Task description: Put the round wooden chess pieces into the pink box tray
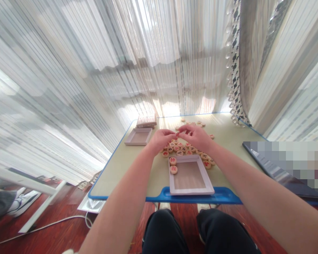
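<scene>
My left hand (162,139) and my right hand (197,137) meet over the middle of the table, their fingertips pinched around a small xiangqi piece (177,134) with a red marking. Which fingers bear it is hard to make out. Below and around the hands lie several round wooden xiangqi pieces (183,149) with red or black characters, partly covered by the hands. Nearer to me stands a shallow open box (190,176). Two red-marked pieces sit inside along its left wall, one piece (172,161) above the other piece (173,170).
The table (116,176) has a blue edge. Toward the far left are a second shallow box part (137,137) and a brown packet (146,120). More pieces (198,123) lie at the back. A dark flat device (278,173) rests at right. Curtains (153,63) hang behind.
</scene>
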`<state>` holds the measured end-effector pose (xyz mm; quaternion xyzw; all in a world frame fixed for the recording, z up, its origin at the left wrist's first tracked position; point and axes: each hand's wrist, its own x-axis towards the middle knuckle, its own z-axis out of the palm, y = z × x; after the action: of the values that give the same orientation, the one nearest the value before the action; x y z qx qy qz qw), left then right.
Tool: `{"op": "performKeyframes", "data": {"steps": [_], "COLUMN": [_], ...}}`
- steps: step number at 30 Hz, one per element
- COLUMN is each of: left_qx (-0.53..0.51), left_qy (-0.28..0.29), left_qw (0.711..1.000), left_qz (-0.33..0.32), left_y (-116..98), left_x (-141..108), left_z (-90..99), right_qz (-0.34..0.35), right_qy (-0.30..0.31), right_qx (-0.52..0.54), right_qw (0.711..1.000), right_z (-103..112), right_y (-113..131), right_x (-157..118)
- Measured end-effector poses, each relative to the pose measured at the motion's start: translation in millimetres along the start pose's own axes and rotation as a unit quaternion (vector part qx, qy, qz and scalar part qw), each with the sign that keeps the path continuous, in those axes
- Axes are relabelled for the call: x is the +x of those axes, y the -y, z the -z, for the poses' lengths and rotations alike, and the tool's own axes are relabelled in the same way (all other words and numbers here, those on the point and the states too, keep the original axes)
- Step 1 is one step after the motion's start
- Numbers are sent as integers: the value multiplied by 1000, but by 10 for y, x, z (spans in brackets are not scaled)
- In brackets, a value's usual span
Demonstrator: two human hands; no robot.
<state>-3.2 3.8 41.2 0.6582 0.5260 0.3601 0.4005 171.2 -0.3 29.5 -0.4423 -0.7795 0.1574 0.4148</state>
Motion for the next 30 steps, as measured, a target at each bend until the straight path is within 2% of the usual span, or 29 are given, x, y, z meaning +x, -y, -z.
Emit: {"op": "performKeyframes", "data": {"steps": [3,5,10,18,20,23,27,30], "left_qx": [5,7,-3,9,15,61,182,247], "left_qy": [-8,-6,5,19,-2,-74,-161,-202], "left_qw": [1000,1000,1000,1000,1000,994,963,940], "left_qz": [-5,-10,-9,-12,-21,-52,-112,-123], "left_y": [2,3,-3,6,27,73,78,-9], "left_x": [5,2,-10,5,25,53,34,-41], "left_z": [3,8,12,48,71,105,141,172], "right_qz": [74,100,116,116,106,84,72,68], "right_qy": [-1,-9,-22,-25,-26,-17,-7,3], "right_qx": [-76,-110,-125,-136,-139,-139,-130,-101], "right_qw": [994,989,985,983,984,987,989,993], "right_z": [-11,-25,-40,-5,16,44,41,11], "right_y": [-1,-27,-70,10,28,40,44,88], "right_x": [-26,-33,-31,-62,-65,-63,-74,-117]}}
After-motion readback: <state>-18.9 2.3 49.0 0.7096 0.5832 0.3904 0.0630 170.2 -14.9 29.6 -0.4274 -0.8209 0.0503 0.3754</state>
